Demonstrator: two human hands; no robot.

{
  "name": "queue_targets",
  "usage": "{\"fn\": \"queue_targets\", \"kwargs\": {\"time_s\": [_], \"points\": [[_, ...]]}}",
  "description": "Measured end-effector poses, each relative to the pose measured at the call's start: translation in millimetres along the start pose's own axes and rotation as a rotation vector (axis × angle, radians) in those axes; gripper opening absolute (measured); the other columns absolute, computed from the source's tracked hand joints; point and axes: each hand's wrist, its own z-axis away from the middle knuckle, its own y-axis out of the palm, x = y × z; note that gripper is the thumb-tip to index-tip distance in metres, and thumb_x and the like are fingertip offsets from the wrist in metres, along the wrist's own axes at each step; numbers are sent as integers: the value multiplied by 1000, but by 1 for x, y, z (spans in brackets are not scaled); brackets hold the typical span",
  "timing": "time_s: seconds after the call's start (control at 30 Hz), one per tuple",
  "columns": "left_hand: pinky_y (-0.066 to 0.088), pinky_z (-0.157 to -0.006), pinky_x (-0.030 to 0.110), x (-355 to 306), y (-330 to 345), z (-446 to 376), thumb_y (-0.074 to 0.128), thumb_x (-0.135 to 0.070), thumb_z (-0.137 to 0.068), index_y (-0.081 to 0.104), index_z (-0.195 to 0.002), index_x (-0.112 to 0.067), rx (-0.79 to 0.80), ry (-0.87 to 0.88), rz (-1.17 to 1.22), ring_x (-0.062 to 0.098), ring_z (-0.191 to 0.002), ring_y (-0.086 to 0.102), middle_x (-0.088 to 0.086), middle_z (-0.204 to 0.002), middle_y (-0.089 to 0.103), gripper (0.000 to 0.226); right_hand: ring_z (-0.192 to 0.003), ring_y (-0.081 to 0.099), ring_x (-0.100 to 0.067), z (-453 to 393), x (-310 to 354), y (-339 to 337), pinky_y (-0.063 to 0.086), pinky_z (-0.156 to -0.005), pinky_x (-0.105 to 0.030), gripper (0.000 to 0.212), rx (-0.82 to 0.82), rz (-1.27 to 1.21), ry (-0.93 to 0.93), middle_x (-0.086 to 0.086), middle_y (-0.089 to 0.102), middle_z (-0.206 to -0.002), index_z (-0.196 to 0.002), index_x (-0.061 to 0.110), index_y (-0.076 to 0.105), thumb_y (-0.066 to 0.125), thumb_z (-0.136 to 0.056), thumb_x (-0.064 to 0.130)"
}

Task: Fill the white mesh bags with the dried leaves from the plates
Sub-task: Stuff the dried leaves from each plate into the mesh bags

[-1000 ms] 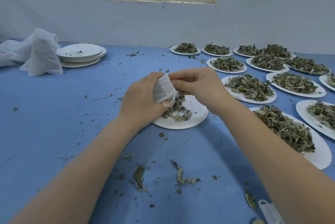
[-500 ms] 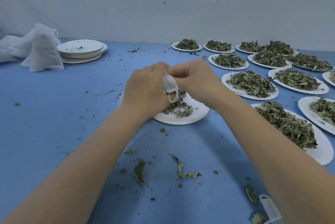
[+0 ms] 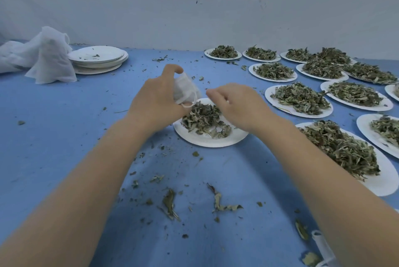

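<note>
Left hand (image 3: 158, 96): grips a small white mesh bag (image 3: 184, 90) above the far-left rim of the plate (image 3: 207, 140); bag's long axis slants, drawstring end down toward the dried leaves (image 3: 204, 119).
Right hand (image 3: 235, 104): fingers curled over the plate, holding what I cannot tell.
</note>
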Motion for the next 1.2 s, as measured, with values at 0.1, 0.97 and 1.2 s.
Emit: {"fn": "queue_targets", "kwargs": {"time_s": [0.1, 0.97, 1.2], "points": [[44, -70, 33, 3, 6, 2, 72, -33, -74, 42, -121, -23, -3, -35, 64, 22, -83, 53, 2, -89, 58, 57, -105, 48, -28, 2, -6, 10, 37, -93, -39, 44, 232, 142, -23, -6, 60, -104, -104, 13, 60, 25, -101, 40], [44, -73, 32, 2, 2, 5, 66, -40, -70, 52, -114, -28, 68, -60, -95, 23, -94, 53, -2, -99, 60, 48, -72, 60, -11, 3, 1, -36, 43, -71, -14, 17, -131, -81, -68, -1, 72, -83, -100, 20, 75, 69, -84, 21], [36, -71, 31, -5, 12, 6, 67, -32, -71, 54, -114, -18, 22, 123, -225, 27, -94, 53, 3, -98, 60, 47, -92, 63, -21, 4, 14, -38, 41, -83, -33, 17, -11, 99, -250, -6, 70, -98, -100, 15, 75, 63, -88, 15]]}}
